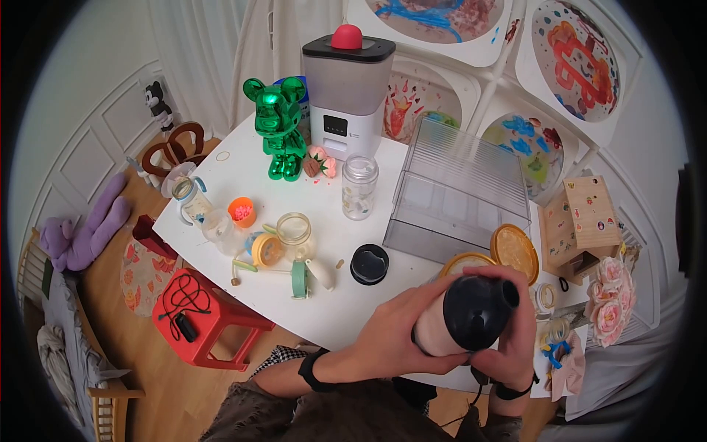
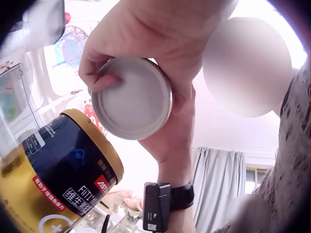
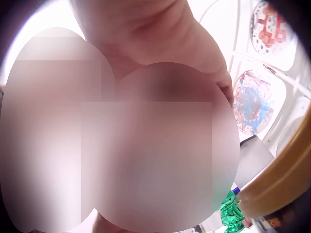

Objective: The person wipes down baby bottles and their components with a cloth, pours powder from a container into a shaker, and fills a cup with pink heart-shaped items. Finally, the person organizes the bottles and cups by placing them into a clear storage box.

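Observation:
Both hands hold a pale bottle (image 1: 434, 331) with a black domed lid (image 1: 477, 313) and a short side spout, over the table's front edge. From the left, my left hand (image 1: 390, 331) grips its side, fingers and thumb bent round the body. My right hand (image 1: 515, 346) wraps the other side, with its fingers beside the lid. The bottle's round pale base (image 2: 131, 99) shows in the left wrist view. Close by stands a gold and dark blue can (image 2: 73, 170), its gold lid (image 1: 515, 254) raised in the head view. Blurred patches cover most of the right wrist view.
On the white table (image 1: 324, 317) stand a black cap (image 1: 369, 264), a clear jar (image 1: 359, 188), several baby bottle parts, a shiny green bear figure (image 1: 282, 132), a dispenser (image 1: 346, 103) and a clear plastic case (image 1: 456, 191). A red stool (image 1: 210, 317) stands at the left.

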Motion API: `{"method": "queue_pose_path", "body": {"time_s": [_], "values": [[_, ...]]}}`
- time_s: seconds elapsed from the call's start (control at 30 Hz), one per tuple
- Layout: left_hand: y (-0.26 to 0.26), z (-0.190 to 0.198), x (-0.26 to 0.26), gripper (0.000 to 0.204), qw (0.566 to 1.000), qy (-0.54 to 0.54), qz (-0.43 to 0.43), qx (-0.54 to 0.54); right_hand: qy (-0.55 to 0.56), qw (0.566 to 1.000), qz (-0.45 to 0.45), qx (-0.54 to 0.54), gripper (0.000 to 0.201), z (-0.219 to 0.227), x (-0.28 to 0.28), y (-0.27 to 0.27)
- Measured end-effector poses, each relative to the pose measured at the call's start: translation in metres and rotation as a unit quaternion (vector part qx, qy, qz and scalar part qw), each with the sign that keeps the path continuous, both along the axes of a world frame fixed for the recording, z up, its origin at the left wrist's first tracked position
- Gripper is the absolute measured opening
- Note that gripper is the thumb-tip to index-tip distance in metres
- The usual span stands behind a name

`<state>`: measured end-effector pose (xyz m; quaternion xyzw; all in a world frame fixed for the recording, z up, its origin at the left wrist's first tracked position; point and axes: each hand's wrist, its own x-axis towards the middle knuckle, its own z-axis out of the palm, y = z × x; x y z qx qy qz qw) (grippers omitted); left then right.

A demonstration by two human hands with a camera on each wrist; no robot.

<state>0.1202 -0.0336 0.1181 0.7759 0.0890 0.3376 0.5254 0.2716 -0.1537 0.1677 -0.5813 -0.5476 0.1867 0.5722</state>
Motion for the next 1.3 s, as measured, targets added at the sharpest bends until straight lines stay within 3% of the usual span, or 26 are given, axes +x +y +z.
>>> {"method": "queue_pose_path", "body": {"time_s": [0.07, 0.17, 0.27, 0.33, 0.47, 0.57, 0.6, 0.67, 0.7, 0.83, 0.9, 0.93, 0.97, 1.03, 1.07, 1.1, 1.23, 1.3], "values": [[0.007, 0.002, -0.005, 0.096, 0.983, 0.023, -0.125, -0.130, -0.025, 0.999, 0.027, -0.030, 0.085, 0.006, 0.016, -0.007], [0.009, 0.002, -0.006, 0.097, 0.980, 0.022, -0.152, -0.126, -0.115, 0.991, 0.048, -0.041, 0.086, 0.009, 0.020, -0.002], [0.000, 0.006, -0.003, 0.096, 0.990, 0.021, -0.077, -0.120, -0.116, 0.993, -0.004, -0.029, 0.079, 0.000, 0.017, -0.001], [-0.001, 0.006, -0.003, 0.095, 0.992, 0.037, -0.060, -0.107, -0.174, 0.980, -0.087, -0.047, 0.074, 0.001, 0.011, -0.001], [-0.004, 0.009, -0.004, 0.094, 0.993, 0.061, -0.038, -0.095, -0.229, 0.962, -0.121, -0.087, 0.072, 0.011, 0.006, -0.004], [-0.003, 0.009, -0.006, 0.092, 0.998, 0.021, -0.054, -0.027, -0.157, 0.983, -0.072, -0.066, 0.073, 0.015, 0.006, 0.000], [0.000, 0.012, -0.007, 0.092, 0.998, 0.021, -0.054, -0.027, -0.027, 0.999, 0.007, -0.022, 0.074, 0.015, 0.004, 0.003], [0.006, 0.018, -0.009, 0.094, 0.976, 0.069, -0.200, -0.053, 0.039, 0.991, 0.128, -0.006, 0.073, 0.013, 0.009, 0.003], [0.004, 0.019, -0.010, 0.094, 0.977, 0.068, -0.197, -0.051, 0.075, 0.980, 0.186, -0.005, 0.074, 0.013, 0.011, 0.002], [-0.009, 0.021, -0.009, 0.093, 0.981, 0.063, -0.166, -0.074, 0.101, 0.986, 0.126, 0.046, 0.062, 0.007, -0.003, -0.004], [-0.015, 0.019, -0.008, 0.092, 0.983, 0.059, -0.164, -0.065, 0.067, 0.996, 0.024, 0.059, 0.056, 0.013, -0.016, -0.012], [-0.020, 0.017, -0.008, 0.092, 0.991, 0.028, -0.131, -0.029, 0.061, 0.995, -0.073, 0.040, 0.069, 0.018, -0.030, -0.012], [-0.025, 0.015, -0.006, 0.092, 0.995, -0.002, -0.097, 0.007, 0.060, 0.995, -0.070, 0.042, 0.069, 0.020, -0.034, -0.013], [-0.033, 0.014, 0.001, 0.091, 0.997, -0.021, -0.067, 0.025, 0.022, 0.981, -0.195, 0.012, 0.068, 0.022, -0.040, -0.015], [-0.036, 0.011, 0.005, 0.092, 0.998, -0.018, -0.022, 0.051, 0.019, 0.976, -0.214, 0.017, 0.069, 0.020, -0.042, -0.012], [-0.037, 0.009, 0.007, 0.092, 0.997, -0.018, 0.022, 0.077, 0.017, 0.976, -0.215, 0.022, 0.069, 0.017, -0.041, -0.012], [-0.022, 0.007, 0.007, 0.094, 0.995, -0.021, 0.004, 0.098, 0.013, 0.974, -0.228, 0.008, 0.075, 0.006, -0.028, -0.013], [-0.008, 0.012, 0.000, 0.095, 0.976, 0.092, -0.182, -0.082, 0.021, 0.995, -0.076, 0.069, 0.080, 0.012, -0.018, -0.010]]}}
